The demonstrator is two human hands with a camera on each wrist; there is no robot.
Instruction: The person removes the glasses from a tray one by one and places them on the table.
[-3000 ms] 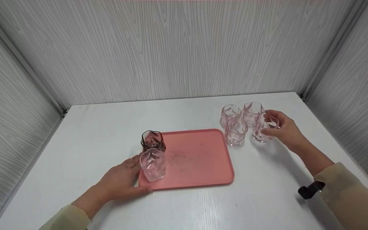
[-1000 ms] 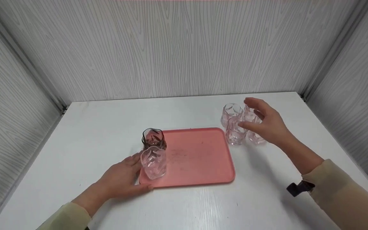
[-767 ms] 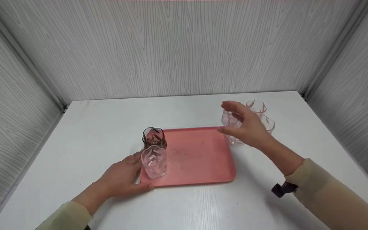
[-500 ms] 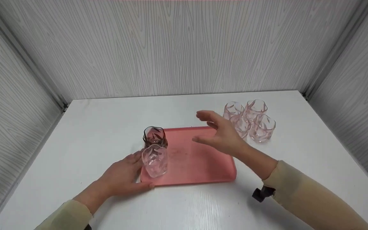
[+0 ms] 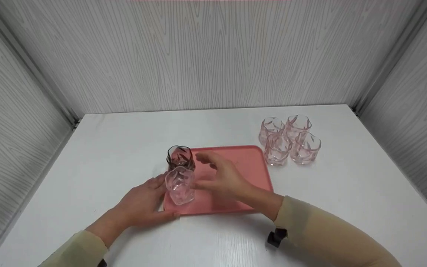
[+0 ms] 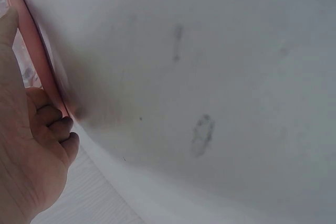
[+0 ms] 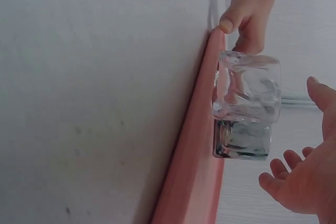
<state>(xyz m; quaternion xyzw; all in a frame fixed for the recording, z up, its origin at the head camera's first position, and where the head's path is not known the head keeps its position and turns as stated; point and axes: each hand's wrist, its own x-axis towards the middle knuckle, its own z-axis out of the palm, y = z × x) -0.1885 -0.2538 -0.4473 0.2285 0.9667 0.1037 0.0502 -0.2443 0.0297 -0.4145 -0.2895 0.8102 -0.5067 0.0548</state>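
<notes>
On the left part of a pink tray (image 5: 250,163) stand a dark glass (image 5: 179,157) and, nearer the front, a clear glass (image 5: 181,191). My left hand (image 5: 143,204) rests against the tray's left edge, its thumb at the front left corner. My right hand (image 5: 226,180) is over the tray with thumb and fingers spread, just right of the two glasses. In the right wrist view there is a gap between that hand (image 7: 310,166) and the clear glass (image 7: 249,87). The left wrist view shows the left hand (image 6: 31,145) along the tray rim (image 6: 37,51).
Several pink-tinted glasses (image 5: 278,150) stand close together on the white table (image 5: 332,193), beyond the tray's right end. Grey wood-grain panels (image 5: 213,55) rise behind the table and at both sides.
My right hand has let go of a pink-tinted glass, now closer to the others, and has moved left across the tray to the clear and dark glasses. The left hand has stayed at the tray.
</notes>
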